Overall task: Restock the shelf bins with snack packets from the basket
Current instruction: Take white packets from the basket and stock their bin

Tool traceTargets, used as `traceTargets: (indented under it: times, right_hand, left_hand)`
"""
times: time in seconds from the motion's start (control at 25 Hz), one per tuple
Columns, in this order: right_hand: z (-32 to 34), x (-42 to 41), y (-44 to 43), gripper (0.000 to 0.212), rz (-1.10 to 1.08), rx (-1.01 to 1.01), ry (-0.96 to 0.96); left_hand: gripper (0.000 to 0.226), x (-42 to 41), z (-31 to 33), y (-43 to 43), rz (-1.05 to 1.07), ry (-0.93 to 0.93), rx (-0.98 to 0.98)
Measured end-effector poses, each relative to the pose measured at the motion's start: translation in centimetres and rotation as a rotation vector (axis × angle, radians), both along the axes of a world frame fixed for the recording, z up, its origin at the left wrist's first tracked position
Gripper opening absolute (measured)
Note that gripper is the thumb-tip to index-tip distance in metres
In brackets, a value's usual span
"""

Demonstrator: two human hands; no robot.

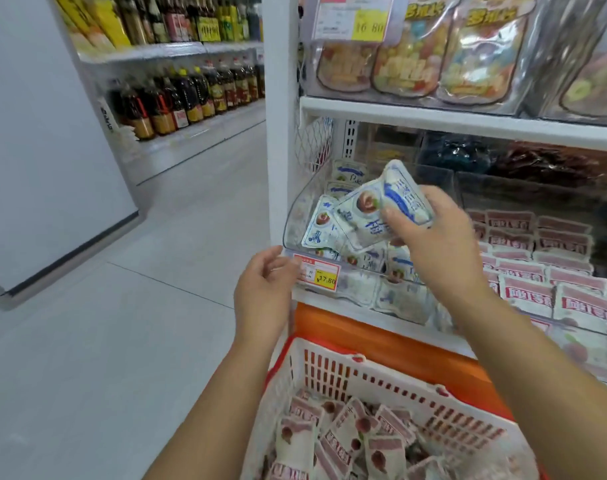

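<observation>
Head view shows your right hand pinching a small bunch of blue-and-white packets, thumb on the printed faces and fingers behind. I cannot tell exactly how many are in the bunch. Their long axis slants from lower left to upper right, and the lower ends hang over the open top of the clear bin, which holds more of the same packets. The bin therefore lies just below and to the left of your grip, so a short drop down and left should land them. Your left hand holds nothing, fingers relaxed, at the price tag on the bin's front. It is the nearer hand to the bin's front but carries no stock. Below, the basket holds pink packets, which match the pink-packet bin to the right.
</observation>
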State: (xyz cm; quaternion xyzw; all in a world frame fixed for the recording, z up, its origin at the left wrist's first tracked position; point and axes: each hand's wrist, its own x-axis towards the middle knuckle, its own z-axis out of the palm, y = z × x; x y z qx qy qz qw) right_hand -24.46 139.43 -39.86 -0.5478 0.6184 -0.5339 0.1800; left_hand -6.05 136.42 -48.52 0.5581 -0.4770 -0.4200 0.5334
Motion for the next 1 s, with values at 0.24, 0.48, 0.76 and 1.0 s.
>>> traceTargets:
  times: [0.24, 0.48, 0.76, 1.0]
  right_hand:
    - [-0.9, 2.0, -10.1, 0.065, 0.239, 0.698, -0.018]
    - [-5.1, 2.4, -12.0, 0.043, 0.026, 0.667, 0.243]
    - [-4.0, 1.7, -8.6, 0.041, -0.055, 0.413, 0.276]
    - [-7.1, 0.9, 4.2, 0.015, 0.025, -0.102, -0.119]
  left_hand:
    - [0.021, 0.7, 0.9, -5.0, 0.025, -0.362, -0.091]
    - [0.007, 0.9, -0.4, -5.6, 0.033, -0.268, -0.095]
    - [0.026, 0.6, -1.3, -3.4, 0.117, -0.231, -0.085]
    - [0.028, -0.8, -7.1, 2.8, 0.113, -0.218, 0.048]
